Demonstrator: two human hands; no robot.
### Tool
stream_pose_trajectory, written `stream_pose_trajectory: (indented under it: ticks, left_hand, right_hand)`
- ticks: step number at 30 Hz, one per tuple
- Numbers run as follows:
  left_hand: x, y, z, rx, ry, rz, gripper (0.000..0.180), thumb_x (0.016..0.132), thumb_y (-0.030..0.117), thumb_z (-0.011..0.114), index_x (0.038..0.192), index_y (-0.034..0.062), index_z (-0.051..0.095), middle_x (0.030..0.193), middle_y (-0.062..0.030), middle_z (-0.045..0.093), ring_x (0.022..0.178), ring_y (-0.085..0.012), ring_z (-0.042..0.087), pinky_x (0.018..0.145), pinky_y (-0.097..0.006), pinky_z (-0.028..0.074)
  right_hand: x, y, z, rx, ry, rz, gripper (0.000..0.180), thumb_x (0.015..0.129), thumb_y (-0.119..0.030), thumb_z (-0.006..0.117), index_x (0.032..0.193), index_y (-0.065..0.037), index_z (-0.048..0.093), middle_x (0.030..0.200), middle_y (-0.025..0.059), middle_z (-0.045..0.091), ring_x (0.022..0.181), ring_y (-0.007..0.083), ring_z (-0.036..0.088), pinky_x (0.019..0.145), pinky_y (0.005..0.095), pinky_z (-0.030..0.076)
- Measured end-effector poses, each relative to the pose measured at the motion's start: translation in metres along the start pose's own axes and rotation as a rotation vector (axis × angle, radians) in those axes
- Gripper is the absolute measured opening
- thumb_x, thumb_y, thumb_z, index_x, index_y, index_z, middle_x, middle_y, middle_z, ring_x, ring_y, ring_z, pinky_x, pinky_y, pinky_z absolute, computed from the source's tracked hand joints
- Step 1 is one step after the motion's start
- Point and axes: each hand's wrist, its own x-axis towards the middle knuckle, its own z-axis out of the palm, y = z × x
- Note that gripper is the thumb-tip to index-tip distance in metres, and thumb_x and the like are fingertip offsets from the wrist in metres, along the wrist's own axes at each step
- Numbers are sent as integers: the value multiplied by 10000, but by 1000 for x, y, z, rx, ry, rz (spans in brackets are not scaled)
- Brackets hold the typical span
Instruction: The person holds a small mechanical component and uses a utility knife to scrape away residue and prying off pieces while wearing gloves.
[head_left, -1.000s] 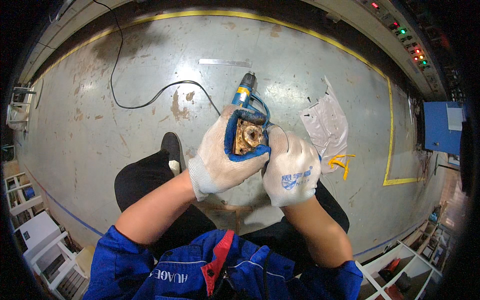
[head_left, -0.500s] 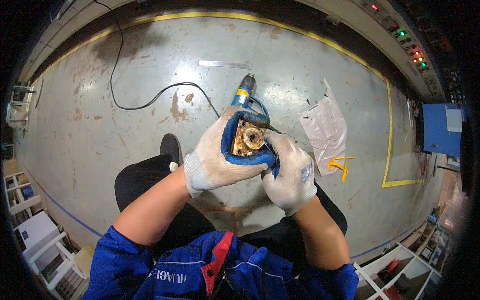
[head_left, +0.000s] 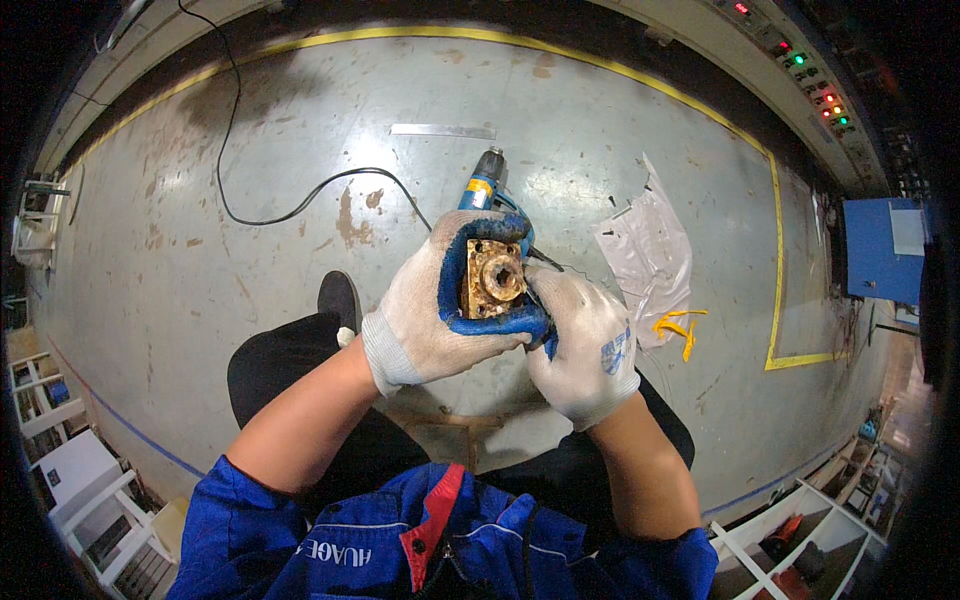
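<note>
A rusty, square metal flange [head_left: 483,303] with a round raised collar and a centre hole rests in my left hand [head_left: 415,305]. Blue-coated glove fingers wrap around its far and near edges. My right hand [head_left: 585,345], also in a white and blue glove, is closed at the flange's right edge. Its fingertips are pinched together and mostly turned away; anything in them is too hidden to name. Just beyond my hands lies a blue power drill [head_left: 478,193] on the floor, its chuck pointing away and its handle partly covered by my left glove.
A black cable [head_left: 330,183] curls across the grey floor to the left. Farther off lies a flat metal strip [head_left: 443,131]. On the right are a crumpled whitish plastic sheet [head_left: 655,260] with small dark screws, and yellow strips [head_left: 680,328]. White shelving [head_left: 790,535] stands at lower right.
The flange has tilted slightly, so its collared face turns more toward me. Both hands keep nearly the same place and grip.
</note>
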Motion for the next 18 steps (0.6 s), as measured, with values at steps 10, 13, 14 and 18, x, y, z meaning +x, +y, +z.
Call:
stream_pose_trajectory:
  ticks: [10,13,14,18]
  left_hand:
    - [-1,-4,3,-60,34,-59,867,715,246,928,1385,6,433,1231,-148,620,1144,-244,643,1027,-372,514]
    - [-1,-8,2,-64,54,57,829,728,225,913,1373,6,441,1223,-145,621,1146,-239,640,1022,-371,515]
    - [-1,-6,1,-48,44,26,817,731,215,907,1370,6,444,1222,-145,621,1147,-236,639,1020,-368,515]
    - [-2,3,-5,4,15,8,774,737,170,884,1359,8,452,1209,-146,625,1132,-222,641,1006,-356,518]
  right_hand:
    - [1,-7,2,-187,38,-24,498,649,-30,691,1145,-12,643,917,197,665,823,408,661,744,494,537]
    - [3,-10,1,-229,24,-26,515,634,-24,701,1146,-15,645,903,183,660,807,398,662,734,486,540]
    - [4,-9,3,-250,16,-29,520,628,-25,704,1144,-17,647,899,180,659,801,394,662,730,484,541]
    - [4,-13,3,-299,32,-64,515,621,-40,706,1132,-20,653,886,170,656,781,380,663,710,476,543]
